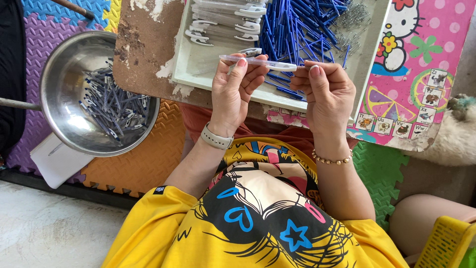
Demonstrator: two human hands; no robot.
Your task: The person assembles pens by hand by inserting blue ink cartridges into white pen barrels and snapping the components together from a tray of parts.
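Pinching a clear pen barrel (258,62) above the tray's near edge (238,92), left hand (235,92) and right hand (325,92)

Floor workspace w/ foam mats & low table, daylight

Low table (148,59) at 12 o'clock: worn brown top w/ chipped white patches, pink cartoon-print surface w/ animal alphabet squares toward 2 o'clock. Interlocking foam mats (144,159) underneath: orange at 9, purple & blue at 10–11 o'clock, green (379,168) at 4 o'clock. Bare pale concrete floor (49,228) at 7–8 o'clock, past dark mat edge. Steel bowl (64,79) on mats at 10 o'clock, white paper (54,164) tucked partly under it. Yellow plastic basket (446,243) corner at 5 o'clock; fuzzy whitish thing (458,134) at 3 o'clock, can't tell what. Light bright, even; no walls or windows in view.
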